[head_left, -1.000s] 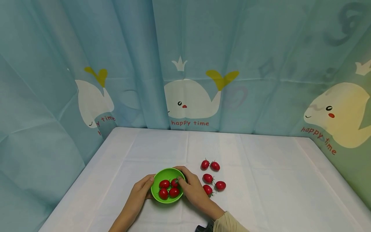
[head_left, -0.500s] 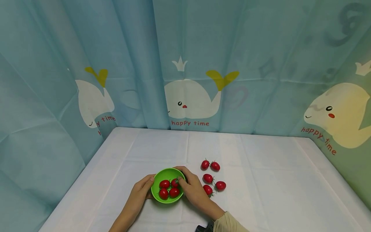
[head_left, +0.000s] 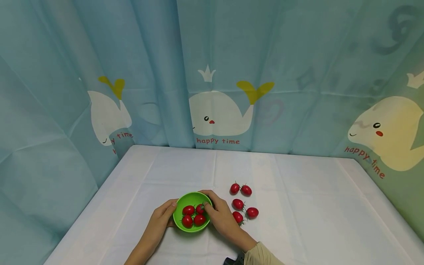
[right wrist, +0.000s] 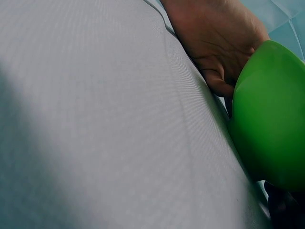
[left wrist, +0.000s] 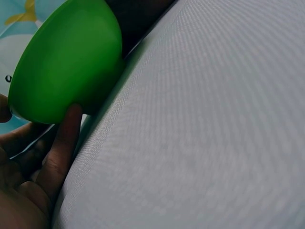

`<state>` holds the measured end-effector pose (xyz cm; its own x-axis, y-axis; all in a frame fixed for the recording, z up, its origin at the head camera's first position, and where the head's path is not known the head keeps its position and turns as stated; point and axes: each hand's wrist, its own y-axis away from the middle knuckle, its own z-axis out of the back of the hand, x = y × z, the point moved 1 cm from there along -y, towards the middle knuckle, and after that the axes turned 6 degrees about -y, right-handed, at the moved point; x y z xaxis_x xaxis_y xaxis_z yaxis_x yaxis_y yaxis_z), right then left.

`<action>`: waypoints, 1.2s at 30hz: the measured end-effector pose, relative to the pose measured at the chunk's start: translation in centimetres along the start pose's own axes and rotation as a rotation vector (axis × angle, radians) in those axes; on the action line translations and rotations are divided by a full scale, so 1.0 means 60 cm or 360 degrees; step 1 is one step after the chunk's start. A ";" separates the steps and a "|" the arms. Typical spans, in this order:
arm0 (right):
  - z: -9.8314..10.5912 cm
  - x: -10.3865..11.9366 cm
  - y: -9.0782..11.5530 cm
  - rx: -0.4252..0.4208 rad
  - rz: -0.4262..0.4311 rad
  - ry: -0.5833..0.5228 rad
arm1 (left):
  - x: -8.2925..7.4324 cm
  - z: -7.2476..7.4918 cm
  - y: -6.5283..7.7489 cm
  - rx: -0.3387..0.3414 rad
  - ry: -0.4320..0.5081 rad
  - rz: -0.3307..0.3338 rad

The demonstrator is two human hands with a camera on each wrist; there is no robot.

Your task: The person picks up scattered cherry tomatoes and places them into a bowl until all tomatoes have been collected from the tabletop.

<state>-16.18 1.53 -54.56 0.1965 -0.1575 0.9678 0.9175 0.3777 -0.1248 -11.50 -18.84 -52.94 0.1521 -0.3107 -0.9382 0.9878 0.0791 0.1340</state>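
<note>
A bright green bowl (head_left: 191,228) is between the two hands, with several red cherry tomatoes (head_left: 188,210) inside it. On its left side my left hand (head_left: 159,219) holds the rim, thumb on top; in the left wrist view its fingers (left wrist: 62,148) reach the lower wall. From the right, my right hand (head_left: 218,215) grips the bowl, its thumb hooked over the rim beside a tomato stem. Its other fingers are mostly hidden behind the bowl. In the right wrist view the bowl's outer wall (right wrist: 269,124) shows close to the cloth; whether it touches cannot be told.
To the right of the right hand lie several loose cherry tomatoes (head_left: 246,190), green stems attached. One is partly behind the right hand. A white cloth (head_left: 314,213) covers the table. Blue whale-print curtains (head_left: 281,44) stand along its back and sides. A black device (head_left: 234,261) sits at the right wrist.
</note>
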 end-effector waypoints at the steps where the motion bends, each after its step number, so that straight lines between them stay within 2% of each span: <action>1: 0.000 0.000 0.000 0.0001 0.0000 0.0004 | 0.000 0.000 0.000 0.0005 0.0007 -0.0002; 36: 0.001 -0.001 0.000 0.0017 0.0017 0.0013 | -0.003 -0.002 0.002 -0.0004 0.0004 -0.0062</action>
<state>-16.19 1.57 -54.59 0.2091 -0.1609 0.9646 0.9117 0.3889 -0.1327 -11.40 -18.68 -52.80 0.1133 -0.3115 -0.9435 0.9929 0.0693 0.0963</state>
